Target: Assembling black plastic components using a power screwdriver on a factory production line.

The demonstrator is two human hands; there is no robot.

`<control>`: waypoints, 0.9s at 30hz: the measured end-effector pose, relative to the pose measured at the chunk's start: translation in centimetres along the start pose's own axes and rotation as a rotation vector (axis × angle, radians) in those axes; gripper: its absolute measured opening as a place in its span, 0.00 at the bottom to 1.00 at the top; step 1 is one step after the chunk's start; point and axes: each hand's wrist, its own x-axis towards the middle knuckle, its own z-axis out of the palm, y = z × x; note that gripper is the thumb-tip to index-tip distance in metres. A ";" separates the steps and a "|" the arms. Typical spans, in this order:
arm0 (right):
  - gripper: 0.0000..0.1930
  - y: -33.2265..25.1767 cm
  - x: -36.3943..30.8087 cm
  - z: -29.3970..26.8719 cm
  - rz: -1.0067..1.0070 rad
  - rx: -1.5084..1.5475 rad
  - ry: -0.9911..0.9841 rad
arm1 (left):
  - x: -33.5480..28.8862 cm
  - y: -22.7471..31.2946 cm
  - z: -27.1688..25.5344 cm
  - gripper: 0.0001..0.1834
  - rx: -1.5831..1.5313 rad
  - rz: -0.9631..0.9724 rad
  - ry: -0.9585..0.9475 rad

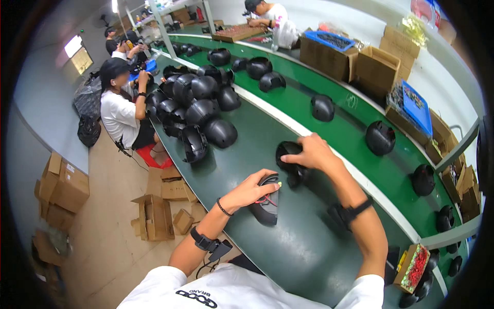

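Co-worker [119, 110] on red seat [156, 156]; open carton [155, 222] on floor [110, 211]; blue tray [419, 112] beyond green belt [294, 104].

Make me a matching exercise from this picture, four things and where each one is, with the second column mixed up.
1. left hand
2. right hand
3. pile of black shells
4. box of red pieces

A. toward the picture's lower right corner
B. on a hollow black shell
C. on a black part with red wires
D. on the worktable, beyond the left hand

1-C, 2-B, 3-D, 4-A
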 end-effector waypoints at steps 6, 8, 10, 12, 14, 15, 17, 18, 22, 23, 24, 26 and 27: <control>0.40 1.4 -13.7 0.3 0.134 0.538 0.119 | 0.2 -1.3 2.8 0.27 -0.214 0.116 -0.054; 0.35 0.9 -16.4 -0.6 0.269 0.531 0.144 | 0.4 -1.0 3.5 0.28 -0.237 0.174 -0.045; 0.30 0.9 -17.4 1.7 0.267 0.416 0.273 | 0.6 -0.8 4.1 0.28 -0.229 0.169 -0.092; 0.18 -0.9 -17.5 2.4 0.294 0.298 0.320 | 0.5 -0.7 4.7 0.28 -0.218 0.169 -0.133; 0.16 -1.7 -17.4 3.8 0.195 0.376 0.377 | 0.5 -0.4 5.7 0.28 -0.225 0.137 -0.159; 0.16 -1.6 -17.2 4.7 0.120 0.490 0.452 | 0.7 -0.4 6.2 0.28 -0.226 0.135 -0.173; 0.18 -1.4 -16.4 5.2 0.046 0.692 0.505 | 0.8 -0.6 6.7 0.28 -0.196 0.197 -0.146; 0.17 -1.0 -16.3 5.4 0.035 0.753 0.438 | 0.9 -0.8 6.8 0.28 -0.196 0.195 -0.148; 0.16 -1.0 -16.5 5.6 0.034 0.829 0.408 | 0.7 -0.3 6.6 0.28 -0.211 0.220 -0.157; 0.16 -0.9 -16.3 5.8 0.035 0.832 0.404 | 0.7 -0.3 6.5 0.28 -0.202 0.190 -0.185; 0.16 -0.9 -16.2 6.0 0.034 0.831 0.438 | 0.9 -0.3 6.5 0.28 -0.202 0.188 -0.183; 0.16 -1.0 -16.1 6.2 0.021 0.831 0.467 | 1.0 -0.4 6.5 0.29 -0.159 0.197 -0.186; 0.16 -1.1 -16.3 6.0 0.047 0.846 0.447 | 1.1 -0.3 6.4 0.29 -0.158 0.200 -0.179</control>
